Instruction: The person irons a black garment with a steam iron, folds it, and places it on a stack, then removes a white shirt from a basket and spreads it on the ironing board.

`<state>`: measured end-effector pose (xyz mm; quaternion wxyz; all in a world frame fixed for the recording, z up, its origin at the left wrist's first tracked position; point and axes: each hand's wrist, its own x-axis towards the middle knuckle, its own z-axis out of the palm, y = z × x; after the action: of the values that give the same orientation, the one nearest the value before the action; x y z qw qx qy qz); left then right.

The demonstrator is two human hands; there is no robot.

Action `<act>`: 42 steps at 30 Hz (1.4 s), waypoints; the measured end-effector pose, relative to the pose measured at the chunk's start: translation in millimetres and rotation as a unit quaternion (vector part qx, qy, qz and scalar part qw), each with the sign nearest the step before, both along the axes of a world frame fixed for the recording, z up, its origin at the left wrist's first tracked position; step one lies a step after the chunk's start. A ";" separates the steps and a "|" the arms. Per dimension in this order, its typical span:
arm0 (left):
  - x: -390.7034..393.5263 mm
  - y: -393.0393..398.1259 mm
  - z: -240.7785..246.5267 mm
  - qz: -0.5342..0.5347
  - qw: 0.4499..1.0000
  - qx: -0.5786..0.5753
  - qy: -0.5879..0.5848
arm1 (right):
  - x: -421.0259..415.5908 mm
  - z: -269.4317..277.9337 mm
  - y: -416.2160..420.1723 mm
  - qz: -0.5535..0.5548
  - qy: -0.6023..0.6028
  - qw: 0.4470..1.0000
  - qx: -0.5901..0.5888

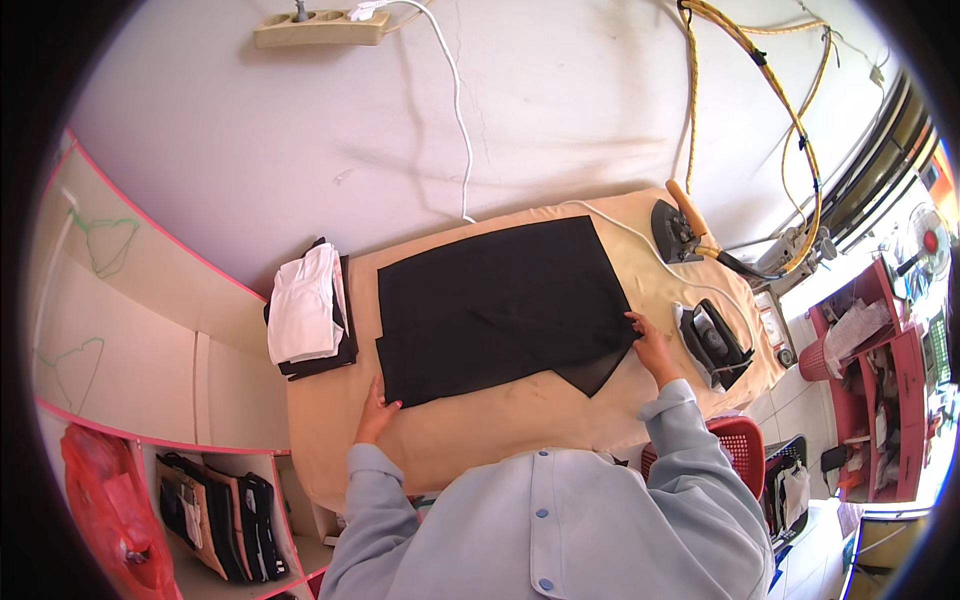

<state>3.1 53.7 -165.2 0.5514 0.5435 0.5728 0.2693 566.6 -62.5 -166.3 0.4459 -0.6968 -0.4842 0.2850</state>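
Observation:
A black cloth garment [502, 307] lies spread over the tan covered ironing table [480, 450]. My left hand [378, 411] is at its near left corner, the thumb over the cloth edge and the fingers alongside. At the right edge, my right hand [651, 343] pinches the black fabric between thumb and fingers. Near that hand a thinner dark flap of the cloth hangs out to a point on the table. To the right of my right hand rests a dark electric iron [712, 341] with a pale cord. Beyond it stands a heavier iron [676, 229] with a wooden handle.
Folded white clothes [304, 307] lie on black ones at the table's left end. A shelf unit [225, 450] with folded clothes and a red plastic bag [116, 510] stands left. A red basket [742, 450] is at the right near edge. Yellow hoses [799, 127] hang by the wall.

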 end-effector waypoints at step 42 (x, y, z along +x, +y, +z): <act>17.1 62.1 250.9 0.083 0.987 0.123 -0.068 | 35.7 113.2 64.4 -0.065 0.332 0.937 0.092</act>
<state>20.2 115.8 85.8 0.4938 0.5385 0.5395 0.4185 602.2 1.9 -53.1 0.6607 -0.5487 -0.2867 0.4245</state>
